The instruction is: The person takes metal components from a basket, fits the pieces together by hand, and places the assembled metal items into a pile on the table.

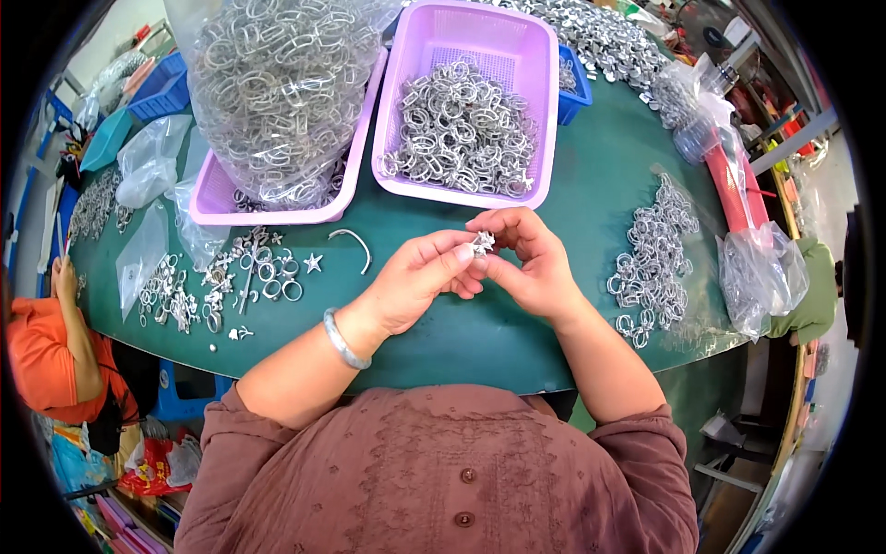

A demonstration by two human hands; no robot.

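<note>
Between my two hands, over the near middle of the green table, is a small silvery metal ring (483,243) with a bumpy, ornate top. My left hand (423,280) pinches it from one side with thumb and fingers. From the other side my right hand (528,263) grips it too, thumb below and fingers curled above. The fingers hide the ring's lower part. Just beyond my hands stands a lilac basket (380,157) with a heap of silvery rings (461,129) inside. Left of my left hand lie a curved metal strip (354,247) and a star-shaped piece (313,263).
A second lilac basket (212,198) bears a large clear bag of rings (281,92). Loose rings (171,295) lie on the left, and another pile (652,258) on the right. Metal pieces (600,37) cover the far table. A person in orange (55,351) sits at left.
</note>
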